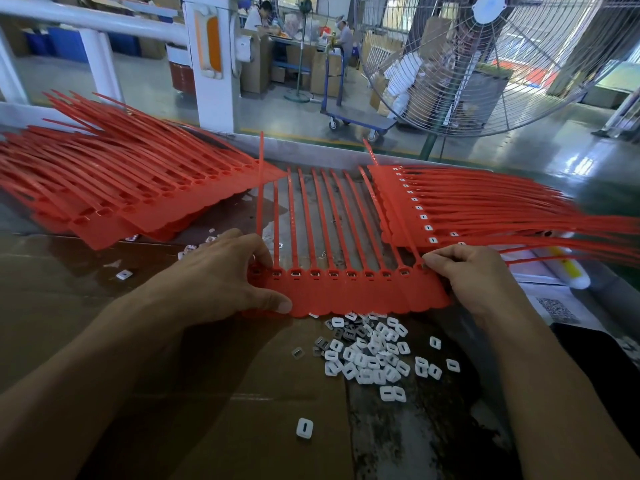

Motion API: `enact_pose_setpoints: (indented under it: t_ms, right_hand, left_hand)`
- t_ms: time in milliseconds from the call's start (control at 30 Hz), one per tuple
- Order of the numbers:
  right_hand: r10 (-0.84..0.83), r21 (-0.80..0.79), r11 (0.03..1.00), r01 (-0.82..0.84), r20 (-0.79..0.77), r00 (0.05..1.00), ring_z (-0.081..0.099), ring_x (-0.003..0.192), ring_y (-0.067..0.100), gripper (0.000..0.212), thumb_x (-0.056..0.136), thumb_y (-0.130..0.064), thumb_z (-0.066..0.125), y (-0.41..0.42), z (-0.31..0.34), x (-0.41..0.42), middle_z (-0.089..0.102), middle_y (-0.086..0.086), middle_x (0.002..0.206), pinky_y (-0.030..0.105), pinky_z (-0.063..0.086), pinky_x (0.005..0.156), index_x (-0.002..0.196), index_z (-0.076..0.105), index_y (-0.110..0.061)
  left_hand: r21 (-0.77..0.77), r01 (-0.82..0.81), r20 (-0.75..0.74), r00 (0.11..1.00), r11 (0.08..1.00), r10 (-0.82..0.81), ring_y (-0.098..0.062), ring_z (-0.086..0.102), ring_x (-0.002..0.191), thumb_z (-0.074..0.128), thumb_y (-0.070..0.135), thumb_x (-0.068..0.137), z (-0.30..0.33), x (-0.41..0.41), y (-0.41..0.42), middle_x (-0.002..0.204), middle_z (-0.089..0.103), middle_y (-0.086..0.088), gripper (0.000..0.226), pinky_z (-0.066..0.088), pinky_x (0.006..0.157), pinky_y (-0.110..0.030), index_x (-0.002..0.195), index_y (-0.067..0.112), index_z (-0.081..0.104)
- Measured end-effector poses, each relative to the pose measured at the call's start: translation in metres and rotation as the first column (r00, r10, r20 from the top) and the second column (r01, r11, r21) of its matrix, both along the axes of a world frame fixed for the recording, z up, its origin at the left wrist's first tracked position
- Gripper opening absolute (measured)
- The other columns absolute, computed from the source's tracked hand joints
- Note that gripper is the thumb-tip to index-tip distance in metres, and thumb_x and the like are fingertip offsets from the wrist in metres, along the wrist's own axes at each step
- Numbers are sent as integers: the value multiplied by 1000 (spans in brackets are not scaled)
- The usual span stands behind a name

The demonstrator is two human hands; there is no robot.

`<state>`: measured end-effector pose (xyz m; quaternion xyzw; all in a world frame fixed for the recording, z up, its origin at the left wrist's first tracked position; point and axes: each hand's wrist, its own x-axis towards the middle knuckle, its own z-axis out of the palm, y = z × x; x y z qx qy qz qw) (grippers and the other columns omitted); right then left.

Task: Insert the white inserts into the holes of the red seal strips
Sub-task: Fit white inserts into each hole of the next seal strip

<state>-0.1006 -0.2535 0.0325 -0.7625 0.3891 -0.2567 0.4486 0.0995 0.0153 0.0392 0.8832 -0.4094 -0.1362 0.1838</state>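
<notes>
A joined row of red seal strips point(349, 292) lies flat in front of me, tails pointing away, with a line of square holes along its heads. My left hand point(221, 271) grips the row's left end, thumb on the flat tab and fingers curled over the top edge. My right hand point(467, 271) pinches the right end at the last hole. A heap of white inserts point(374, 355) lies just below the row, and one loose insert point(304, 427) sits nearer to me.
A tall stack of red strips point(114, 181) with empty holes lies at the left. Another stack point(478, 209) with white inserts in its holes lies at the right. Brown cardboard point(104, 306) covers the table. A large floor fan point(485, 64) stands beyond the table's far edge.
</notes>
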Motion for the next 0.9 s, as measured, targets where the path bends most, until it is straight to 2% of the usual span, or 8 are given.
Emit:
enact_pose_setpoints:
  t_ms: [200, 333, 600, 733, 900]
  right_hand:
    - [6, -99, 995, -8, -29, 1000, 71, 71, 8, 10, 91, -23, 77, 1, 0, 0, 76, -6, 75, 23, 49, 62, 80, 78, -24]
    - [11, -186, 982, -25, -77, 997, 67, 67, 1, 12, 90, -26, 78, 2, -1, 1, 74, -10, 78, 20, 45, 60, 78, 77, -26]
    - [-13, -155, 988, 3, -62, 998, 71, 74, 10, 10, 85, -27, 82, 1, -1, 1, 75, -7, 78, 25, 47, 62, 77, 78, -24]
    - [-19, -146, 989, 5, -94, 995, 69, 70, 5, 11, 85, -28, 83, 3, -1, 1, 74, -10, 72, 22, 46, 61, 76, 77, -26]
    - [-26, -182, 983, 9, -88, 996, 68, 76, 8, 15, 90, -30, 77, 4, 1, 1, 73, -9, 79, 25, 46, 62, 75, 75, -27]
  left_hand:
    - [-3, 0, 5, 1000, 1000, 0, 2, 46, 95, 61, 93, 35, -1, 1, 0, 105, 44, 23, 82, 38, 72, -26, 104, 50, 51]
    - [-4, 5, 7, 1000, 1000, -5, 2, 46, 95, 60, 93, 35, -2, 1, 1, 105, 44, 23, 82, 39, 75, -28, 104, 50, 51]
    - [-1, 7, 1, 1000, 1000, -7, 2, 46, 95, 61, 92, 35, 0, 1, 0, 105, 43, 23, 82, 40, 78, -29, 105, 49, 51]
    - [-6, 9, 0, 1000, 1000, -9, 1, 47, 96, 61, 92, 36, -1, 0, 1, 106, 44, 22, 81, 41, 80, -29, 104, 49, 51]
    - [0, 1, 12, 1000, 1000, -1, -1, 47, 97, 62, 91, 38, -1, 0, 1, 106, 44, 22, 81, 41, 80, -30, 106, 49, 52]
